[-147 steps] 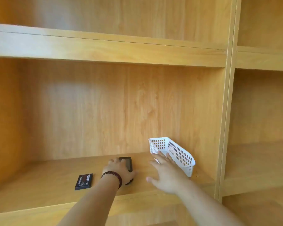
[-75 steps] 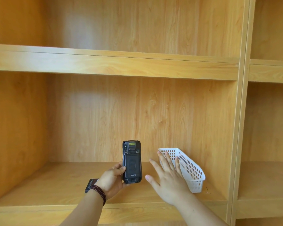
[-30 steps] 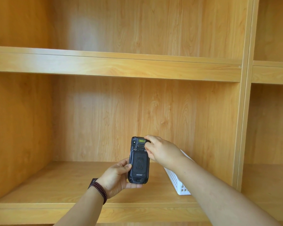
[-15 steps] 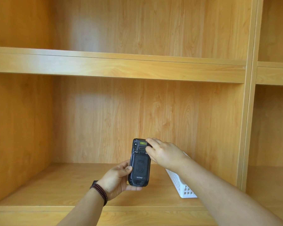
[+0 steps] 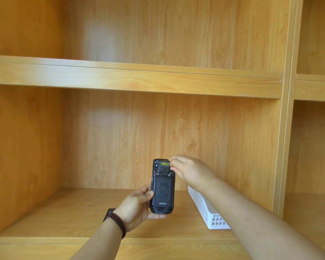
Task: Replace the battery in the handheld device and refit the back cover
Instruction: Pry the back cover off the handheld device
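We face a wooden shelving unit (image 5: 135,81) that fills the view, its boards bare apart from the lower shelf (image 5: 73,218) at six o'clock. On that shelf, toward four o'clock from the centre, stands a white perforated basket (image 5: 210,212), partly hidden by our right forearm.

In front of the shelf we hold the handheld device (image 5: 162,186) upright, just below the centre of the view, off the shelf, with its dark back toward us. The back cover (image 5: 163,192) is in place on it, carrying a small logo near its lower end, with two small screws or latches just above its top edge.

Our left hand (image 5: 137,207) comes in from seven o'clock and wraps around the lower half of the device, thumb pressed on the cover's left edge and fingers curled under the bottom end. Our right hand (image 5: 189,170) reaches in from four o'clock, its fingertips bunched against the device's upper right corner, at one o'clock of the device; we cannot tell just which part they pinch.

A dark beaded bracelet (image 5: 118,224) circles our left wrist. Just beside it, a corner of a small dark object (image 5: 108,212) lies on the shelf, mostly hidden.
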`<state>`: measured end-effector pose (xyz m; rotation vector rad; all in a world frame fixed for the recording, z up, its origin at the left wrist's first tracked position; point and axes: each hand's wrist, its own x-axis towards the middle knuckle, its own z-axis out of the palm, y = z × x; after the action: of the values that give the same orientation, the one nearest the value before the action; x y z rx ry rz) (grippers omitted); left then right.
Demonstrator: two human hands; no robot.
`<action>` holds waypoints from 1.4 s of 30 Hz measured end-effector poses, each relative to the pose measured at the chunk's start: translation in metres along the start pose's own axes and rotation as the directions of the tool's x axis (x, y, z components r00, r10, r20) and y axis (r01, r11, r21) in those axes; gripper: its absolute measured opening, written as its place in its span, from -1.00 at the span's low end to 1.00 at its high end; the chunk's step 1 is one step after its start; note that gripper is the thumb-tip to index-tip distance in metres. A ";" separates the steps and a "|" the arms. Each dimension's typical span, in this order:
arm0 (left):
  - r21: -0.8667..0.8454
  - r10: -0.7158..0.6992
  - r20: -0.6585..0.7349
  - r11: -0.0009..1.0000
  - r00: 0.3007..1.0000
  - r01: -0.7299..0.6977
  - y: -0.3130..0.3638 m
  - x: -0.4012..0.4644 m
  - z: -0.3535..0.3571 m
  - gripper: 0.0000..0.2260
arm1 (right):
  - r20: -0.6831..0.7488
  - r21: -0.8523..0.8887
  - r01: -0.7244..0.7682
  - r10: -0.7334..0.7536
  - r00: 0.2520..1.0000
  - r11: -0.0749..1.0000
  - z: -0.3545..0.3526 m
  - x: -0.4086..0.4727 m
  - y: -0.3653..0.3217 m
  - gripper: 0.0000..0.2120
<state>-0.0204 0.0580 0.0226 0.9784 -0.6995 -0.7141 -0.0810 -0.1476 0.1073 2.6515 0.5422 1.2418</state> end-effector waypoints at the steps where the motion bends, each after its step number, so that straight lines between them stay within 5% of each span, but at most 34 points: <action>1: 0.005 0.001 -0.001 1.000 1.000 -0.001 0.001 0.000 0.001 -0.67 | -0.004 0.064 -0.075 0.075 0.997 0.995 -0.003 -0.002 -0.003 -0.87; 6: 0.021 0.014 -0.017 1.000 1.000 -0.013 0.001 0.003 0.008 -0.67 | 0.018 0.299 -0.327 0.337 0.941 0.897 -0.006 -0.004 -0.030 -0.89; 10: 0.056 0.016 -0.030 0.998 0.999 -0.014 -0.005 0.004 0.011 -0.69 | 0.048 0.275 -0.393 0.396 0.917 0.877 0.002 -0.001 -0.049 -0.89; 28: 0.124 0.034 -0.063 0.992 0.997 -0.026 -0.008 0.006 0.015 -0.69 | -0.156 -0.038 -0.309 0.300 0.941 0.950 0.021 0.008 -0.060 -0.85; 33: 0.121 0.046 -0.065 0.992 0.997 -0.038 -0.008 0.008 0.017 -0.68 | -0.196 0.039 -0.413 0.412 0.890 0.910 0.019 0.012 -0.065 -0.81; 42: 0.042 0.020 -0.050 0.999 0.999 -0.018 -0.008 0.003 0.003 -0.66 | 0.017 0.370 -0.561 0.598 0.801 0.741 -0.004 0.006 -0.041 -0.84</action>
<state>-0.0231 0.0509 0.0172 1.0234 -0.6812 -0.6585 -0.0904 -0.1072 0.1020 3.2303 -0.1007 1.5679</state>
